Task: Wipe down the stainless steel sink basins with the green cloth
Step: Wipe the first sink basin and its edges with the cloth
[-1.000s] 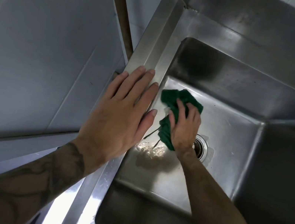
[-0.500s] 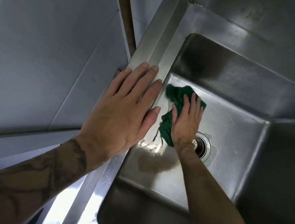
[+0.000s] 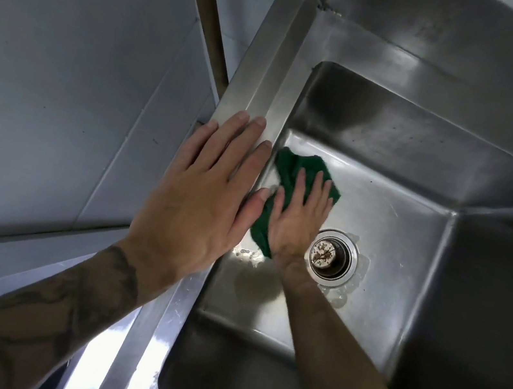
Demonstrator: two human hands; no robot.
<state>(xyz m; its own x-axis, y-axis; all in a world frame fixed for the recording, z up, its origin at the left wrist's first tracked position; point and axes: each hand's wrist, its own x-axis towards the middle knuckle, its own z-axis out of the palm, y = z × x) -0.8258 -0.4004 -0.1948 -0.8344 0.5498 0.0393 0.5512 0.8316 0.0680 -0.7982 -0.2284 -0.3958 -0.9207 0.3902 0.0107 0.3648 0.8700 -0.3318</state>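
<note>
The stainless steel sink basin (image 3: 389, 223) fills the right half of the view. On its floor, near the left wall, lies the green cloth (image 3: 300, 167). My right hand (image 3: 300, 218) presses flat on the cloth with fingers spread, just left of the drain. Flat on the sink's left rim (image 3: 269, 70) rests my left hand (image 3: 203, 199), fingers together and palm down, holding nothing. Most of the cloth is hidden under my right hand.
A round drain (image 3: 329, 256) with a rusty strainer sits in the basin floor, with a little water around it. A grey wall panel (image 3: 67, 60) stands left of the sink. A brown pipe (image 3: 208, 9) runs behind the rim.
My right hand has flattened and pushed the cloth up and left along the basin floor, uncovering the drain. My left hand stayed on the rim.
</note>
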